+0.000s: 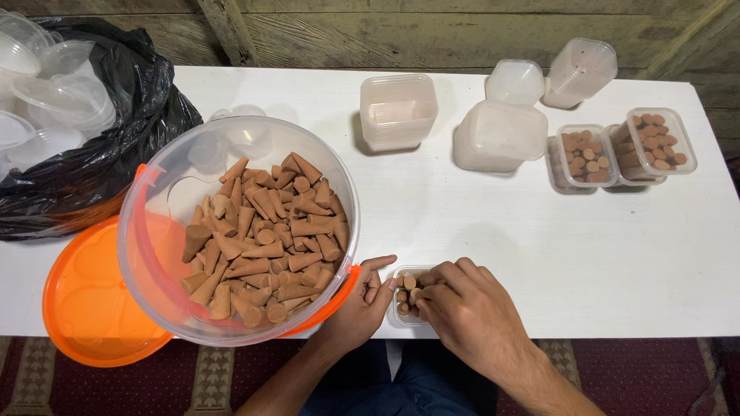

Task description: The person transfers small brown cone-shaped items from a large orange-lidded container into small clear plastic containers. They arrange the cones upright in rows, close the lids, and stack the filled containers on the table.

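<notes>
Two hands meet at the near edge of the white bench [539, 254], over a small clear tub [406, 296] that is partly filled with brown cones standing upright. The left hand [362, 304] rests against the tub's left side, fingers loosely curled and the thumb stretched toward its rim; it grips nothing that shows. The right hand [462, 308] lies over the tub's right half with fingers bent down onto the cones, and whether it pinches one cannot be told.

Just left of the hands, a large clear bucket [154, 231] with an orange rim is tilted toward the person and holds a loose heap of the same brown cones [262, 239]. Its orange lid [92, 300] lies beneath it at the bench's left corner.

Farther back stand a stack of empty clear tubs [398, 110], an upturned clear tub [501, 135] with a smaller one [515, 81] behind it, and a sleeve of stacked tubs [580, 73] lying on its side. At the far right, two filled tubs [583, 154] [655, 141] sit side by side, packed with cones. A black bag [116, 123] at the far left holds clear lids [46, 85].
</notes>
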